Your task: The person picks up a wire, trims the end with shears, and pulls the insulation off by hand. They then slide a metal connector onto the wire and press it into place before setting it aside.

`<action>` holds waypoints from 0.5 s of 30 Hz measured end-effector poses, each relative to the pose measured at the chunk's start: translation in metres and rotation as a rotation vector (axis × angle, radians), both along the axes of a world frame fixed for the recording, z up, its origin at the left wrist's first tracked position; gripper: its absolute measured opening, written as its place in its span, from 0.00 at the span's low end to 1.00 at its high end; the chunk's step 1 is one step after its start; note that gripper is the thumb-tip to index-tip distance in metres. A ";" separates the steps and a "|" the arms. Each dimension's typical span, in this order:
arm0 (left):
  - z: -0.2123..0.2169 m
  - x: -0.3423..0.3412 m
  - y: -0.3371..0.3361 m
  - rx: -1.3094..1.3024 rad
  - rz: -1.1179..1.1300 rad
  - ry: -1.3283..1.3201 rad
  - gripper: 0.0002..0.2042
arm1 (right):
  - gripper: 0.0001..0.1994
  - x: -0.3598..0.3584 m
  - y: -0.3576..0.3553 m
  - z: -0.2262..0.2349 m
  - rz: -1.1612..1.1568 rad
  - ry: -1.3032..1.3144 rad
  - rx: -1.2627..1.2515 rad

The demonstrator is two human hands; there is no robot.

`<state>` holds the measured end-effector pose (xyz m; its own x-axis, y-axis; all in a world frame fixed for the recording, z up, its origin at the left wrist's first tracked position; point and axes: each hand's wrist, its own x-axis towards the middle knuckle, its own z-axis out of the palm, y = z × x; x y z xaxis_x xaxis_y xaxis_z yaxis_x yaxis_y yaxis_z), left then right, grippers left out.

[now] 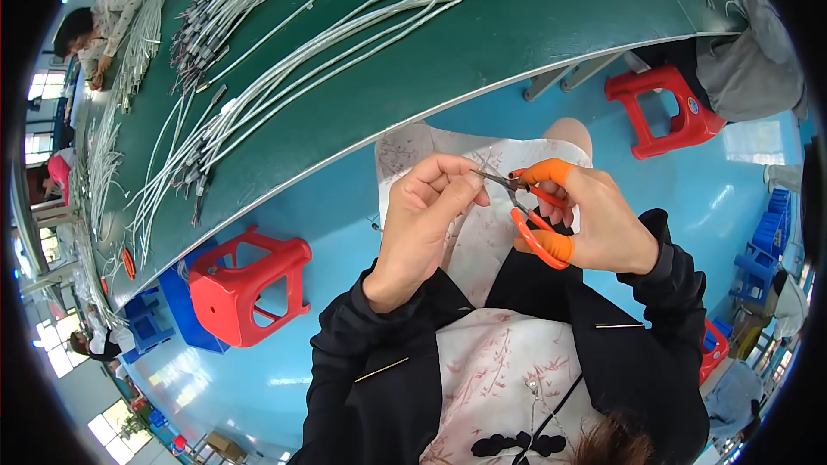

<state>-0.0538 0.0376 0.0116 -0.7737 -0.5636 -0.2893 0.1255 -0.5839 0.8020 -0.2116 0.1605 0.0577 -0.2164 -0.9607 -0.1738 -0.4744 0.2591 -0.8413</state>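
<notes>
In front of my lap, my left hand (413,228) is closed in a pinch, thumb against fingertips. A thin, pale bit shows at the fingertips, too small to name. My right hand (612,220) grips a pair of scissors (520,184) with red-orange handles, which are spread apart. Orange finger covers (551,172) sit on that hand's thumb and a finger. The dark blade tips reach the left fingertips. Whether the blades touch the pale bit cannot be made out.
Bundled white cables (319,56) with grey connectors lie on the green table (379,86) ahead. Red stools (228,297) stand at left and right. Another pair of red-handled scissors (128,263) lies at the table's left end. One co-worker (108,26) sits far left, another (745,69) right.
</notes>
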 end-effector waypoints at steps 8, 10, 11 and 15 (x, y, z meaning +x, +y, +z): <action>-0.004 0.005 0.000 -0.075 -0.035 0.005 0.06 | 0.25 0.004 -0.006 0.002 0.041 0.162 -0.100; -0.004 0.006 0.001 -0.098 -0.033 0.001 0.07 | 0.25 0.004 -0.007 0.000 0.046 0.144 -0.151; -0.004 0.006 0.001 -0.125 -0.027 0.002 0.07 | 0.25 0.004 -0.007 -0.001 0.046 0.136 -0.177; -0.002 0.007 0.002 -0.196 -0.008 -0.012 0.07 | 0.25 0.005 -0.008 0.002 0.044 0.117 -0.136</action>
<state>-0.0471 0.0394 0.0098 -0.7756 -0.6040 -0.1836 0.1115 -0.4173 0.9019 -0.2063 0.1524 0.0597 -0.1847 -0.9826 -0.0175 -0.5799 0.1233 -0.8053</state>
